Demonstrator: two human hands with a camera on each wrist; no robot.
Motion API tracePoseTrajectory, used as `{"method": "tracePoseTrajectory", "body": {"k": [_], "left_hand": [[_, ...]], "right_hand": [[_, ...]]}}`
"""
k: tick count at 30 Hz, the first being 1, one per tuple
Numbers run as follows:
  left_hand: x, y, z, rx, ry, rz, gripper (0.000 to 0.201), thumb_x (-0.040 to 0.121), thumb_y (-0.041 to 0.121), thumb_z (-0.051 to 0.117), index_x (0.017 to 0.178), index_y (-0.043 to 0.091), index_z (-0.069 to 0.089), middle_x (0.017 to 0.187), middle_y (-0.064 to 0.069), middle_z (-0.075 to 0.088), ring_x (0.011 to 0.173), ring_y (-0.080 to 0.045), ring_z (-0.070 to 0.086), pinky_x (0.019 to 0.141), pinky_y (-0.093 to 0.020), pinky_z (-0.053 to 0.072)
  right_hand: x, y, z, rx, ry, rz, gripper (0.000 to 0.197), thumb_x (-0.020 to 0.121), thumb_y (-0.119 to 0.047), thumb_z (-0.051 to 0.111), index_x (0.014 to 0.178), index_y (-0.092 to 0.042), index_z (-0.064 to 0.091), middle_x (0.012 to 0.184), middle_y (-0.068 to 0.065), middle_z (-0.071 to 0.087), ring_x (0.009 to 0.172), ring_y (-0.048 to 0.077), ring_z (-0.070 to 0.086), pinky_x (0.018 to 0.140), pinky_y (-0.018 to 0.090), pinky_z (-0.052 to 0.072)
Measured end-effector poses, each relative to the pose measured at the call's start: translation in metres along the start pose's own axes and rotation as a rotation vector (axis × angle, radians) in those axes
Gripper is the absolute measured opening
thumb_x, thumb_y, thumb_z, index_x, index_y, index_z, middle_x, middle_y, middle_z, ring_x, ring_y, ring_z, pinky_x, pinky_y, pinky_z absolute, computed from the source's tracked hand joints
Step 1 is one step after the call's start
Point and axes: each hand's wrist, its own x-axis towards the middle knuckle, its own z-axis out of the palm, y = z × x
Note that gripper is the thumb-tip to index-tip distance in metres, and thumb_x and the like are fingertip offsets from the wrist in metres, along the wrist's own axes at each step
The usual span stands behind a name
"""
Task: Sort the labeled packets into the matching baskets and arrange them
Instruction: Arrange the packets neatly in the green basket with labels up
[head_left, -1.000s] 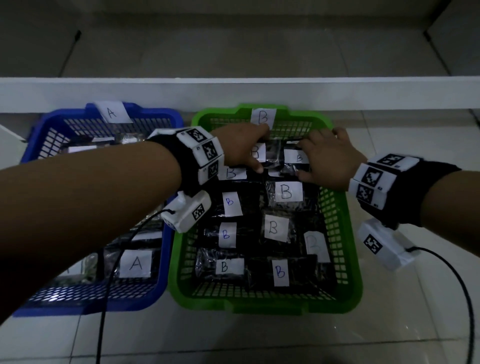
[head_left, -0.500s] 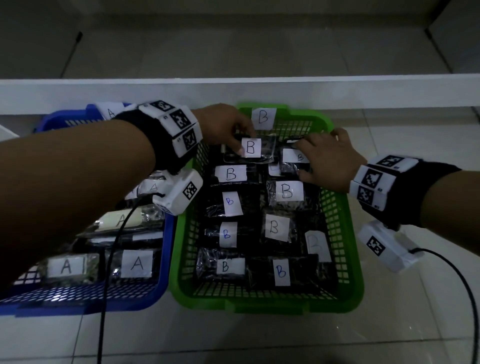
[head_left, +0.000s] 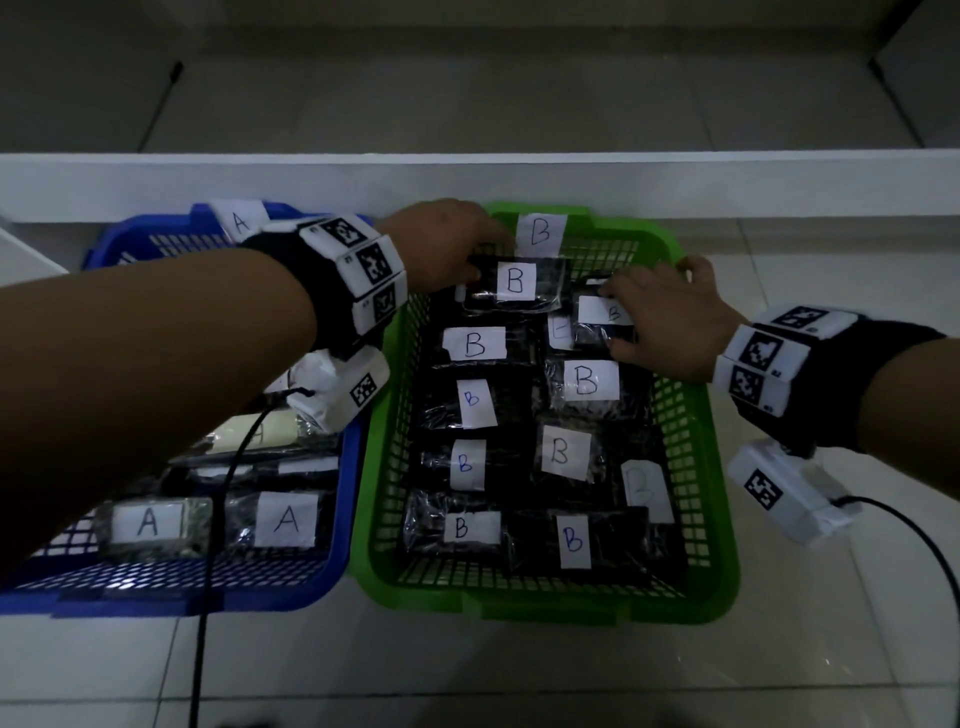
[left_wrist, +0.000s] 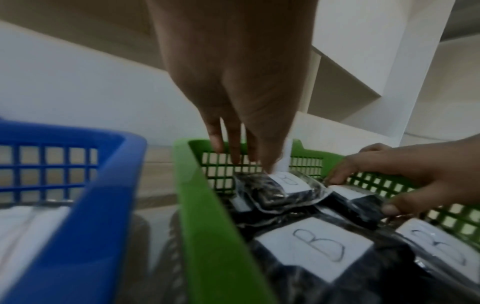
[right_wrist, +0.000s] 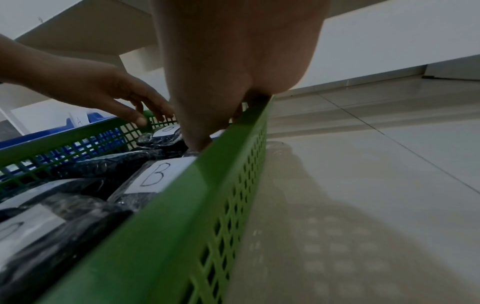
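A green basket (head_left: 722, 519) (left_wrist: 207, 205) (right_wrist: 182, 205) tagged B holds several dark packets with white B labels. To its left, a blue basket (head_left: 348, 519) (left_wrist: 91, 205) tagged A holds A packets (head_left: 285, 519). My left hand (head_left: 467, 260) (left_wrist: 244, 160) reaches into the green basket's far left corner. Its straight fingers touch the far edge of a B packet (head_left: 514, 283) (left_wrist: 283, 185). At the far right, my right hand (head_left: 623, 317) (left_wrist: 362, 195) (right_wrist: 197, 142) pinches another B packet (head_left: 597, 317) (left_wrist: 363, 203) between thumb and fingers.
A white ledge (head_left: 467, 182) runs just behind both baskets. Pale floor tiles (head_left: 831, 623) lie to the right and in front. Black cables (head_left: 200, 649) trail from the wrist cameras across the blue basket and the right-hand floor.
My left hand has drawn back to the green basket's far left corner, uncovering the B packet it lay over. The right hand has stayed on its packet.
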Motion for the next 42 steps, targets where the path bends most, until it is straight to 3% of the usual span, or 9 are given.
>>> {"method": "tracePoseTrajectory", "body": {"k": [4,11,14,17,20,29,33,38,42], "left_hand": [[-0.003,0.002,0.003,0.06,-0.207,0.089,0.053,0.092,0.026,0.058,0.142,0.027,0.041,0.141,-0.009,0.043,0.125,-0.025,0.043,0.105,-0.038,0.036],[-0.005,0.002,0.007,0.098,-0.149,0.042,0.05,0.092,0.028,0.055,0.14,0.034,0.041,0.124,-0.008,0.048,0.112,-0.024,0.05,0.082,-0.026,0.036],[-0.013,0.011,0.006,0.057,-0.083,0.072,0.048,0.088,0.036,0.061,0.132,0.023,0.047,0.121,-0.007,0.049,0.111,-0.024,0.051,0.084,-0.027,0.038],[-0.027,0.019,0.011,0.097,-0.161,0.13,0.042,0.085,0.044,0.062,0.117,0.018,0.053,0.115,-0.004,0.056,0.103,-0.02,0.054,0.086,-0.032,0.046],[-0.037,0.021,0.019,0.212,-0.294,0.097,0.057,0.083,0.055,0.058,0.125,0.018,0.049,0.122,-0.005,0.056,0.109,-0.022,0.054,0.088,-0.038,0.049],[-0.04,0.031,0.028,-0.101,-0.129,-0.022,0.063,0.072,0.044,0.076,0.117,0.015,0.043,0.12,-0.005,0.054,0.105,-0.023,0.054,0.087,-0.038,0.047],[-0.038,0.036,0.028,-0.11,-0.06,-0.004,0.057,0.077,0.043,0.072,0.119,0.015,0.047,0.12,-0.007,0.05,0.107,-0.024,0.051,0.09,-0.039,0.046],[-0.037,0.031,0.033,-0.056,-0.074,0.033,0.059,0.082,0.039,0.067,0.135,0.021,0.047,0.13,-0.006,0.046,0.123,-0.023,0.042,0.102,-0.037,0.038],[-0.045,0.024,0.029,-0.085,-0.159,0.05,0.06,0.082,0.03,0.069,0.136,0.025,0.042,0.13,-0.006,0.045,0.118,-0.022,0.046,0.098,-0.033,0.04]], "right_hand": [[-0.003,0.002,-0.001,0.054,0.002,-0.011,0.068,0.087,-0.054,0.05,0.144,-0.028,0.024,0.143,0.002,0.04,0.129,0.025,0.038,0.111,0.05,0.011],[-0.003,0.0,-0.003,0.06,-0.012,-0.025,0.059,0.088,-0.052,0.048,0.142,-0.034,0.031,0.143,0.0,0.039,0.132,0.024,0.036,0.111,0.052,0.009],[-0.007,0.0,-0.002,0.103,0.012,-0.011,0.058,0.089,-0.049,0.05,0.141,-0.03,0.033,0.145,0.002,0.036,0.135,0.024,0.03,0.111,0.051,0.009],[-0.016,-0.003,-0.006,0.113,0.098,-0.045,0.049,0.087,-0.049,0.054,0.129,-0.024,0.046,0.134,0.005,0.043,0.129,0.026,0.034,0.107,0.048,0.017],[-0.024,-0.01,-0.01,0.039,0.119,-0.169,0.043,0.083,-0.053,0.056,0.112,-0.021,0.056,0.116,0.003,0.054,0.114,0.025,0.043,0.096,0.041,0.025],[-0.032,-0.016,-0.004,0.014,-0.059,-0.163,0.059,0.08,-0.061,0.053,0.129,-0.03,0.046,0.123,-0.005,0.053,0.122,0.018,0.042,0.102,0.04,0.022],[-0.027,-0.013,-0.003,0.072,-0.1,-0.133,0.055,0.078,-0.059,0.058,0.124,-0.029,0.049,0.121,-0.006,0.054,0.119,0.017,0.044,0.102,0.04,0.022],[-0.023,-0.012,-0.005,0.109,-0.143,-0.135,0.049,0.079,-0.054,0.062,0.119,-0.027,0.051,0.117,-0.006,0.057,0.116,0.018,0.046,0.102,0.04,0.022],[-0.02,-0.012,-0.007,0.125,-0.157,-0.125,0.044,0.079,-0.045,0.066,0.117,-0.027,0.052,0.114,-0.008,0.058,0.116,0.018,0.045,0.101,0.038,0.022]]}}
